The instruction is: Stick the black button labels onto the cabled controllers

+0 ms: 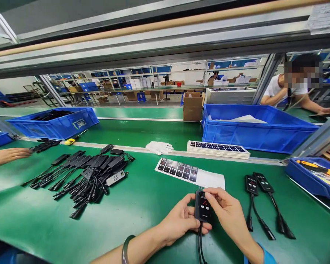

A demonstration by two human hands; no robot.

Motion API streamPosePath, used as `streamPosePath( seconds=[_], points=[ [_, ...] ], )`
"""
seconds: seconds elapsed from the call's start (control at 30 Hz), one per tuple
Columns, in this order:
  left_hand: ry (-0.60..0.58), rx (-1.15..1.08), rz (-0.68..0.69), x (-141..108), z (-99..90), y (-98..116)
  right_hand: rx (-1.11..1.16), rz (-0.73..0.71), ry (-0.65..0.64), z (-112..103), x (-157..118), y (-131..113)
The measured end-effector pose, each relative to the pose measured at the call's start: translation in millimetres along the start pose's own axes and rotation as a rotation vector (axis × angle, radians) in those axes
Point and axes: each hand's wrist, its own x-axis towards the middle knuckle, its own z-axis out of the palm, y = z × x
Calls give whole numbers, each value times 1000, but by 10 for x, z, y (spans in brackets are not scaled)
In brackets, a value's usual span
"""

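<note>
While a black plastic controller (202,211) is clasped by the fingers of the left hand (180,220), its glossy face is touched near the upper edge by the thumb and forefinger of the right hand (228,211); whether anything is pinched between these two cannot be told. The controller, a slim box with rounded corners, is held on the near side of the label sheet (212,179), and its face is marked with red symbols and two pale ovals. Below it, smooth round cables are left hanging.

The label sheet is laid on the slick green table (126,227); its left part is covered by a row of dark rectangular labels, its right part being plain white paper. To the right of the sheet, two similar controllers (252,185) are placed side by side, their cables forked. To its left, a heap of black units (99,163) is spread, with housings overlapped and cords tangled. Beyond the sheet, a limp white fabric glove (159,147) and a flat stack of printed sheets (217,150) are set down, backed by a stiff blue plastic bin (257,132). Far left of the sheet, another person's hand (11,156) is extended beside a dark pile (46,145).
</note>
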Motion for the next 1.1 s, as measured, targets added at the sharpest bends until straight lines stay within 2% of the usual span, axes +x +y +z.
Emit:
streamPosePath(
  seconds=[0.53, 1.1],
  points=[
    [-35, 13, -23, -26, 24, 22, 4, 46, -25, 24, -50, -29],
    [-35, 81, 21, -19, 43, -27, 4, 51, 41, 46, -48, 28]
  ],
)
